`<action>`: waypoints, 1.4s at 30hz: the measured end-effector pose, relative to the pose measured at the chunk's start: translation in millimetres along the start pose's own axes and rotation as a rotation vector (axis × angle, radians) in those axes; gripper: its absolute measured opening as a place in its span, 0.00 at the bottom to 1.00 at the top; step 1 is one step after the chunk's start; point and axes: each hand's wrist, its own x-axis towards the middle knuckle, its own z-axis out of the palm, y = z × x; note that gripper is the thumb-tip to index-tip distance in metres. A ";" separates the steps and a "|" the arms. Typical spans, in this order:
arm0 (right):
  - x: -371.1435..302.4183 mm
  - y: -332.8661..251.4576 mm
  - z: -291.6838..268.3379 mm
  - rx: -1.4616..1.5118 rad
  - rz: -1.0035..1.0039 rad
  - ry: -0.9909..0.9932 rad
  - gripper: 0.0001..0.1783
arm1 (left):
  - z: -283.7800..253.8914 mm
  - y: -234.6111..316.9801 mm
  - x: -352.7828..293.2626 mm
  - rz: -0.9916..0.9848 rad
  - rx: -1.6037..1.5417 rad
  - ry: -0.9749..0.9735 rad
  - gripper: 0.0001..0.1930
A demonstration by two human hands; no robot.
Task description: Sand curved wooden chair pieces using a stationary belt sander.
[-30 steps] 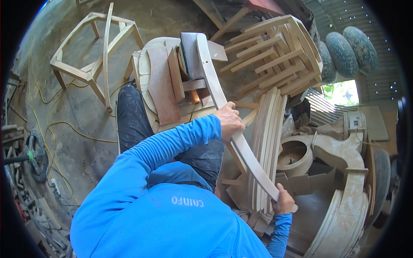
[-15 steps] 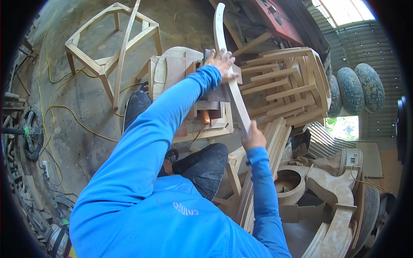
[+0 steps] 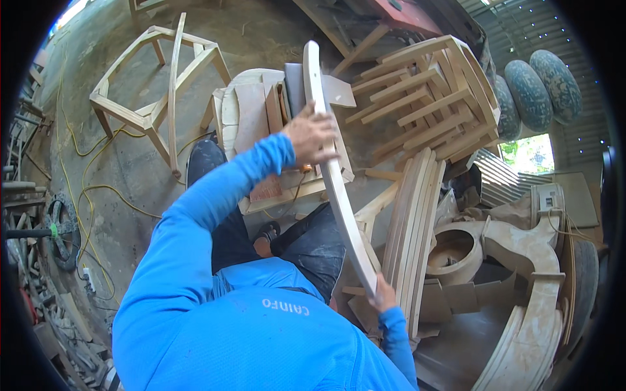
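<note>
A long, pale, curved wooden slat runs from beyond the work stand down toward my right side. My left hand grips it around its upper middle, fingers across its top face. Its near end sits in my right hand, fingers closed around it. Beneath the slat's far part is a grey belt-like surface, apparently a sander's, mounted on a low wooden stand. An orange part of that tool shows just below my left hand; the rest is hidden.
Left of the stand is an angular wooden frame with a loose strip leaning on it. Stacked chair-like frames and a bundle of long boards lie to the right. Yellow cord crosses the floor. Curved wooden parts fill the lower right.
Both hands have drawn the slat back toward me, my right hand now lower beside my body. My left hand has come off the grey surface's area and nearer. The view has shifted slightly.
</note>
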 end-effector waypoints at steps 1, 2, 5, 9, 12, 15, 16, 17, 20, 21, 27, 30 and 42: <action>-28.3 10.6 7.2 0.068 0.030 -0.044 0.28 | -8.0 29.0 -7.4 0.028 -0.064 0.032 0.28; -49.9 13.2 10.4 0.076 0.040 -0.041 0.28 | -19.9 53.6 -13.1 0.039 -0.069 0.027 0.28; -91.5 0.5 5.9 0.295 0.091 -0.170 0.28 | -37.4 94.5 -19.9 -0.036 -0.158 0.065 0.25; -101.5 -24.7 3.1 0.416 0.034 0.072 0.29 | -31.0 91.2 -8.9 -0.061 -0.195 0.164 0.26; -76.4 -61.1 -23.1 0.326 -0.114 0.322 0.34 | -34.6 58.0 12.2 -0.099 -0.116 0.096 0.26; -21.1 -82.5 -33.3 0.196 -0.219 0.320 0.31 | -22.2 4.1 19.9 -0.182 -0.106 0.119 0.26; -2.2 -88.4 -32.9 0.185 -0.225 0.316 0.31 | -20.9 -11.4 22.1 -0.229 -0.138 0.015 0.26; 20.6 -93.4 -30.8 0.189 -0.139 0.206 0.28 | -14.9 -25.8 23.0 -0.247 -0.131 0.023 0.26; 93.4 -111.1 -40.4 0.215 -0.194 0.087 0.22 | -7.8 -53.9 28.6 -0.356 -0.081 0.043 0.30; 119.4 -118.9 -42.9 0.258 -0.311 0.088 0.20 | -8.5 -54.1 32.2 -0.357 -0.080 0.005 0.34; 268.3 -206.6 -84.0 0.682 -0.235 -0.229 0.22 | -4.0 -75.1 45.7 -0.530 -0.113 -0.102 0.42; 278.2 -228.8 -70.7 0.877 -0.153 -0.263 0.22 | -8.5 -92.3 48.3 -0.546 -0.016 -0.155 0.42; 2.9 -30.7 1.2 0.933 -0.175 -0.309 0.26 | -18.5 -2.1 31.8 -0.388 -0.123 0.007 0.34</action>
